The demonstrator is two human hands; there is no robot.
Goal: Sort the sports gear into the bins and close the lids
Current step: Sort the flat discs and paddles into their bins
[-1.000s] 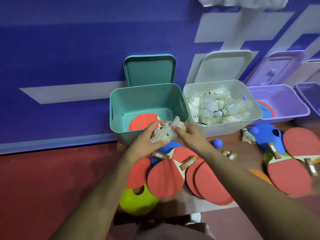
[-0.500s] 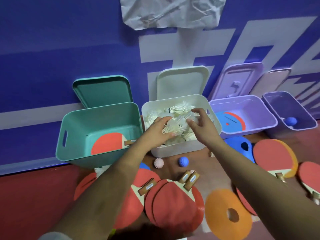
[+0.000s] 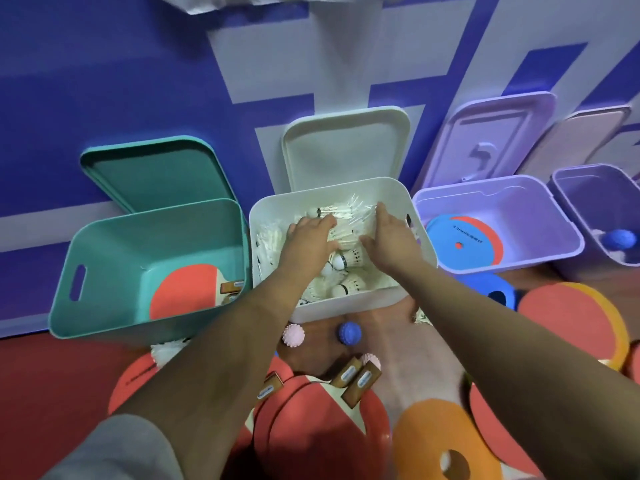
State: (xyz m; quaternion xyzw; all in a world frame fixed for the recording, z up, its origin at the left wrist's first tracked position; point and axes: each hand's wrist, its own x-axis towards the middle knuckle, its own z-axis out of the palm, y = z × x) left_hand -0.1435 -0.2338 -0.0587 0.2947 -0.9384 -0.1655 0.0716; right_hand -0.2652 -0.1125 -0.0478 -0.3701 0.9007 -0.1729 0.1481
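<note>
Both hands are down inside the white bin [image 3: 360, 306], which is full of white shuttlecocks [image 3: 349, 284]. My left hand [image 3: 306, 242] and my right hand [image 3: 389, 237] lie palm down on the pile, fingers spread, holding nothing. The teal bin [image 3: 104, 299] to the left holds a red table tennis paddle [image 3: 185, 291]. The lilac bin [image 3: 540, 251] to the right holds a blue and red disc [image 3: 462, 245]. A purple bin [image 3: 568, 192] at far right holds a blue ball [image 3: 620, 239]. All lids lean open against the wall.
In front of the bins lie several red paddles [image 3: 311, 434], a pink spiky ball [image 3: 293, 336], a blue spiky ball [image 3: 349, 334], an orange ring disc [image 3: 436, 441], a blue disc [image 3: 491, 289] and loose shuttlecocks [image 3: 166, 353]. The blue wall stands right behind the bins.
My hands carried a bunch of shuttlecocks from the floor over the white bin, let it go there, and now rest flat on the pile.
</note>
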